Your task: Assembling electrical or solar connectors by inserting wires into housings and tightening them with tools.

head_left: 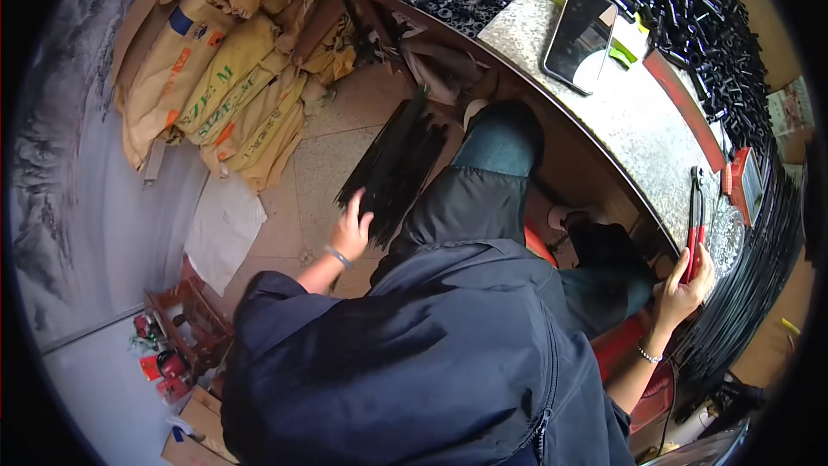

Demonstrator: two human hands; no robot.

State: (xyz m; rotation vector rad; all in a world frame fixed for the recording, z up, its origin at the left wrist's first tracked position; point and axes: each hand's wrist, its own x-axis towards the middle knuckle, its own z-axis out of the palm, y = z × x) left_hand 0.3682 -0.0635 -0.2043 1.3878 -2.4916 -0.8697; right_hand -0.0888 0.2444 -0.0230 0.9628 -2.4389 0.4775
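Note:
Low on my left, my left hand (350, 231) is at the lower left edge of a bundle of thin black strips (398, 168). Its thumb and forefinger are spread, and nothing shows between them. The bundle lies beside my left leg, above the tiled floor. My right hand (685, 289) is closed round the red handles of a pair of pliers (696, 220) at the table's near right edge. The dark metal head points away from me over the speckled tabletop (617, 134). I cannot make out whether the jaws are apart.
A smartphone (580, 39) lies on the tabletop, near piles of small black parts (690, 0). Long black strands (755, 280) hang at the right. A red-edged box (743, 188) stands by the pliers. Yellow sacks (216, 69) are stacked at far left, above a reddish stool (185, 315).

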